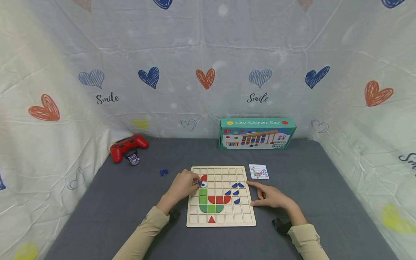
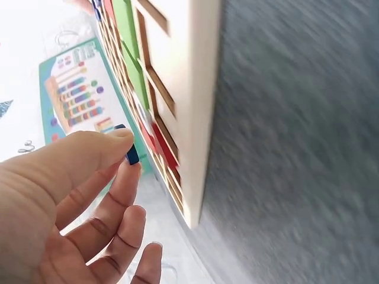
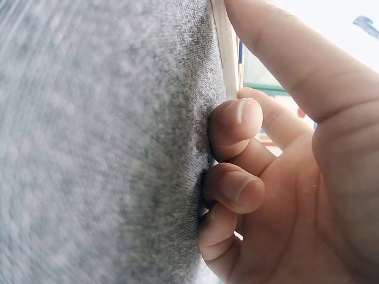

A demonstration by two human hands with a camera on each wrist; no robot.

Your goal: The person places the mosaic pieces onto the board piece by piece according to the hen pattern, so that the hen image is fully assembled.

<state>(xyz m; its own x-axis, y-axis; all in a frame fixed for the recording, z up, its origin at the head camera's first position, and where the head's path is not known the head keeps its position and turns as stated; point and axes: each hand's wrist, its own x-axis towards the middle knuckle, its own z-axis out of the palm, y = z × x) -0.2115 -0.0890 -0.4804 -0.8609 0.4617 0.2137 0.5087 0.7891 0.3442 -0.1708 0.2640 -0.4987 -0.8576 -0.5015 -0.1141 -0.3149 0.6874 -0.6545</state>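
A wooden grid board [image 1: 238,219] lies on the cloth, holding red, green and blue pieces and an eye piece [image 1: 203,184]. My left hand [image 1: 183,183] is over the board's left edge. Its thumb and index finger pinch a small blue piece [image 2: 132,155], seen nearly edge-on in the left wrist view. In the head view that piece is right beside the eye piece, above a column of green squares [image 1: 203,196]. At the right edge of the board is my right hand [image 1: 274,196], index fingertip and thumb tip against the rim, other fingers bent onto the cloth.
Two loose blue pieces [image 1: 164,172] lie left of the board. A pattern card [image 1: 259,172] is at its upper right, with a game box [image 1: 256,134] behind. A red game controller [image 1: 128,147] and a small purple-and-black figure [image 1: 133,159] are at the back left.
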